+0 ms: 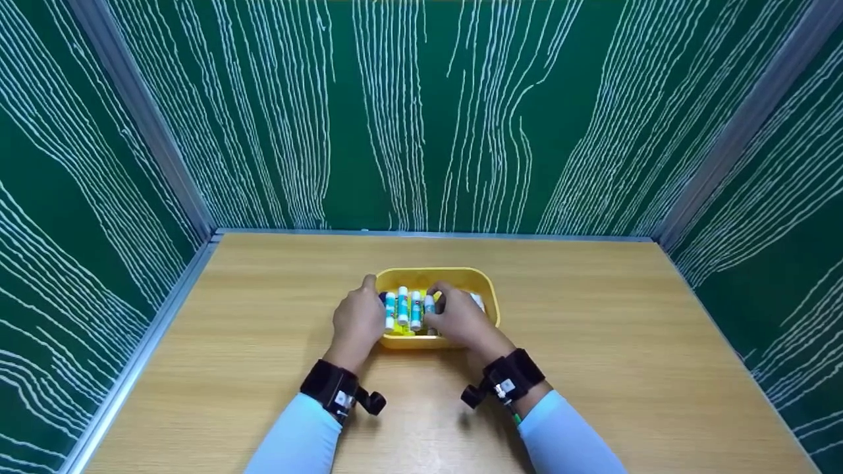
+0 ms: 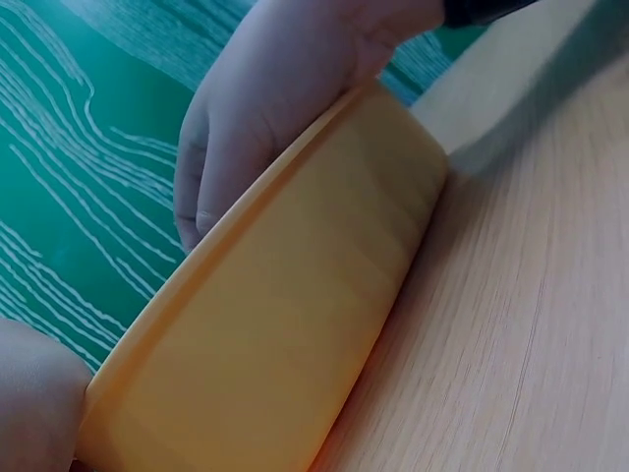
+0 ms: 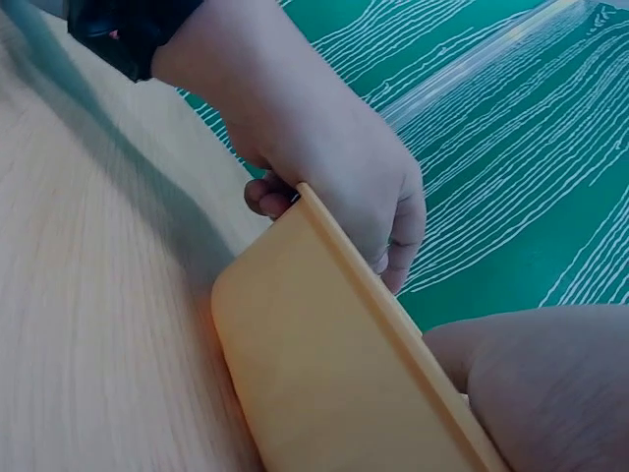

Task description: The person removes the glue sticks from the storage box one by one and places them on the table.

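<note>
A yellow plastic tub (image 1: pixel 489 296) stands on the table with several white glue sticks (image 1: pixel 402 305) with teal labels in it. My left hand (image 1: pixel 357 319) grips the tub's left side; in the right wrist view some of that left hand's (image 3: pixel 334 147) fingers curl outside the wall and others reach inside. Over the tub's right part, my right hand (image 1: pixel 464 319) pinches a glue stick (image 1: pixel 429 304) between thumb and fingers. From the left wrist view, the right hand (image 2: pixel 275 88) reaches down behind the tub wall (image 2: pixel 265 305), which hides its fingertips.
Something yellow (image 1: pixel 403 331) lies under the sticks, and a white item (image 1: pixel 477 301) sits at the tub's right end, partly covered by my right hand. Green panels (image 1: pixel 454 118) with white wavy lines border the wooden table (image 1: pixel 263 296) at the back and sides.
</note>
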`<state>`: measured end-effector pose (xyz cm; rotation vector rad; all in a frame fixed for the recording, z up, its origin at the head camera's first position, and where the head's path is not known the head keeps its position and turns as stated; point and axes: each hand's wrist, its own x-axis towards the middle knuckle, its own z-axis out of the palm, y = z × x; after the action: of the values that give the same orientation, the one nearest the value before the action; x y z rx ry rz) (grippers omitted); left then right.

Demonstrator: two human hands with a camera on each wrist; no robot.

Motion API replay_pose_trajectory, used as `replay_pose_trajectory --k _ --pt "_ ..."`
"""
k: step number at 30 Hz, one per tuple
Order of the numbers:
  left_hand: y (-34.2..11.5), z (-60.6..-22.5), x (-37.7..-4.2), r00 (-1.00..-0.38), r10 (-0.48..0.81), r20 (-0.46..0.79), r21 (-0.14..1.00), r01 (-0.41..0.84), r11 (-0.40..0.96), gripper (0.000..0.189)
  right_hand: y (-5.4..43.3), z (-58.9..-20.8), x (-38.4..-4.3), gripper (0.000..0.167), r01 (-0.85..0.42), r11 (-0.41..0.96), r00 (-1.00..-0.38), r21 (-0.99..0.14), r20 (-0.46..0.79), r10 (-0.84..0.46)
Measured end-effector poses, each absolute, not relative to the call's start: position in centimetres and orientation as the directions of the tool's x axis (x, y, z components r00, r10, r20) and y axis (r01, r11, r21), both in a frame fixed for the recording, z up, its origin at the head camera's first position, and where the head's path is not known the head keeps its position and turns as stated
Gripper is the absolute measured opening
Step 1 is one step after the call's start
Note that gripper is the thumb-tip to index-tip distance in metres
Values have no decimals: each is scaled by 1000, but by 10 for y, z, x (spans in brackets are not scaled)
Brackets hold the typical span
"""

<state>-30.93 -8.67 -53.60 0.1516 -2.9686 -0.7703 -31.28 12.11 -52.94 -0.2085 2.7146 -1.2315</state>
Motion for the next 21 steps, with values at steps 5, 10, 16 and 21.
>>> replay_pose_trajectory --k 5,10,16,21 --pt "-84 -535 -310 -991 -129 26 486 -101 868 49 124 -528 -314 34 -68 613 -979 -787 -66 -192" --pt "-82 -535 -310 -991 -134 11 491 -111 864 51 130 -524 -314 36 -38 589 -982 -807 -80 -173" --pt "-81 -535 -311 -990 -137 -6 497 -122 859 52 140 -514 -314 39 -57 573 -985 -818 -46 -164" --pt "-84 -533 -312 -990 -142 -11 477 -130 869 52 150 -500 -315 43 -75 582 -988 -810 -18 -152"
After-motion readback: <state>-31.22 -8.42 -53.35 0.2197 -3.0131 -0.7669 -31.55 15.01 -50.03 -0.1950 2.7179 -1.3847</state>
